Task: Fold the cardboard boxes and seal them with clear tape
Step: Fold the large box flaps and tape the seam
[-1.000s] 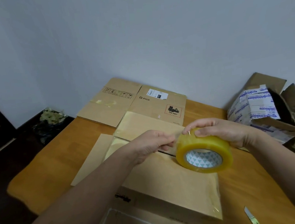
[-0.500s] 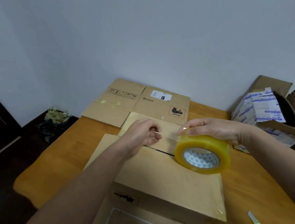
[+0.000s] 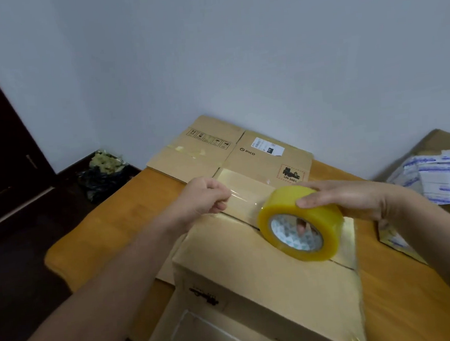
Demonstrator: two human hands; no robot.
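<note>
On the wooden table (image 3: 110,233) stood a folded cardboard box (image 3: 267,280). Above its top seam, the right hand (image 3: 347,201) grasped a yellowish tape roll (image 3: 300,223), while the left hand (image 3: 204,196) pinched the clear tape strip (image 3: 245,198) stretched from the roll.
</note>
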